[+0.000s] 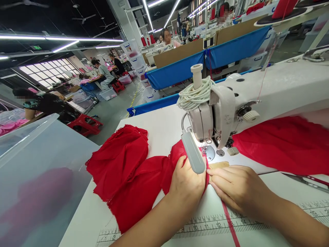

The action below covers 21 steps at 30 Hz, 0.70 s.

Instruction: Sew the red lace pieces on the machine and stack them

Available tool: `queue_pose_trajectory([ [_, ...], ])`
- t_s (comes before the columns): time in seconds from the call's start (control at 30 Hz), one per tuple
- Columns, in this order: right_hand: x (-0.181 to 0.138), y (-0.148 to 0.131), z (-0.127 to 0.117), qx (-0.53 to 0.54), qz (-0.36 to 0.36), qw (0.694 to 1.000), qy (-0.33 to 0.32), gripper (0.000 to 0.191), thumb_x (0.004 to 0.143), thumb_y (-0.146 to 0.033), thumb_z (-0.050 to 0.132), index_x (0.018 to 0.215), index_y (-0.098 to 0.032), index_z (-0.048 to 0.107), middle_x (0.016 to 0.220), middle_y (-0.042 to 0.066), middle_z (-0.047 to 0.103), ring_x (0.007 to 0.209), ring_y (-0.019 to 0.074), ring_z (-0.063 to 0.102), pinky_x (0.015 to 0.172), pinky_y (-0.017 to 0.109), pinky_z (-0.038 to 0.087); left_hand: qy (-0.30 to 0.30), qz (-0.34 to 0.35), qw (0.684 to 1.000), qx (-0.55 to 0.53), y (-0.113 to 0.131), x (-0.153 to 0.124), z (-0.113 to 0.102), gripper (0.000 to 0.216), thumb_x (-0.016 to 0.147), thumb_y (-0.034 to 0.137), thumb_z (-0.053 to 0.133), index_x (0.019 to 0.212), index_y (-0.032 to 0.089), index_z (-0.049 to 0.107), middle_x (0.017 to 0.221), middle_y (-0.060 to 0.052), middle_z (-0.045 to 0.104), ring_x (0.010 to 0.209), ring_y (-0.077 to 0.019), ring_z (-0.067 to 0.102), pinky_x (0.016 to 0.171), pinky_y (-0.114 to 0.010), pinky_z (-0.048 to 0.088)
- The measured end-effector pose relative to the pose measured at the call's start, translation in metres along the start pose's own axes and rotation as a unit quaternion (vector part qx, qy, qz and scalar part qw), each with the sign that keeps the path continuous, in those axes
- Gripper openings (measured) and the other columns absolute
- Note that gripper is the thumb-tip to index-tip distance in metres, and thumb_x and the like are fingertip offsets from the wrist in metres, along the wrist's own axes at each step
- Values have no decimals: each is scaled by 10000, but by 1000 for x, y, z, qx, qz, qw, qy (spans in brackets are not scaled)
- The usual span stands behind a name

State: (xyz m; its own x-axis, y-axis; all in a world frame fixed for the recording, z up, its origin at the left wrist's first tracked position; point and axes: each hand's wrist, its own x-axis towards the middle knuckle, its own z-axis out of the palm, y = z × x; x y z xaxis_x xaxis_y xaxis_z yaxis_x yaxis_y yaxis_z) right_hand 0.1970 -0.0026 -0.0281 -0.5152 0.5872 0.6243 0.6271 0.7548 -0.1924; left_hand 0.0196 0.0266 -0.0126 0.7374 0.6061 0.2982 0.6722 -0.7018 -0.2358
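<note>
Red cloth (138, 178) bunched beside the needle end of a sewing machine (223, 106).
From where I stand, it spreads leftward over the white worktop (161, 120), probably to leave slack; the right hand (233, 181) has its fingers pinched on the near edge, seemingly to line it up, while the left hand (189, 180) rests on the cloth, perhaps to flatten it, though the grey lamp (193, 152) partly covers its fingers and I can't tell whether they grip.
</note>
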Motion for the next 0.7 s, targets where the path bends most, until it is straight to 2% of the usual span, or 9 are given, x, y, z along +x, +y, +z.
queue_pose_trajectory([
  [0.37, 0, -1, 2, 14, 5, 1000, 6, 280, 927, -77, 435, 736, -168, 616, 743, 39, 651, 637, 161, 518, 577, 311, 332, -21, 17, 1000, 7, -1, 1, -3, 235, 859, 10, 445, 947, 136, 623, 1095, -117, 690, 885, -210, 641, 811, -389, 524],
  [0.53, 2, 0, 1, 8, 3, 1000, 4, 263, 917, -61, 443, 748, -159, 620, 775, 47, 665, 668, 164, 544, 595, 304, 359, 3, 12, 1000, -9, -3, 2, -2, 202, 844, 19, 465, 901, 140, 615, 1081, -112, 695, 858, -210, 626, 797, -384, 525],
  [0.7, 2, 0, 1, 3, 6, 1000, 0, 268, 922, -64, 433, 771, -161, 633, 808, 59, 680, 686, 162, 569, 599, 300, 378, 30, 12, 999, -34, -4, 2, -1, 180, 855, 31, 461, 868, 145, 600, 983, -103, 697, 821, -205, 608, 751, -369, 520],
])
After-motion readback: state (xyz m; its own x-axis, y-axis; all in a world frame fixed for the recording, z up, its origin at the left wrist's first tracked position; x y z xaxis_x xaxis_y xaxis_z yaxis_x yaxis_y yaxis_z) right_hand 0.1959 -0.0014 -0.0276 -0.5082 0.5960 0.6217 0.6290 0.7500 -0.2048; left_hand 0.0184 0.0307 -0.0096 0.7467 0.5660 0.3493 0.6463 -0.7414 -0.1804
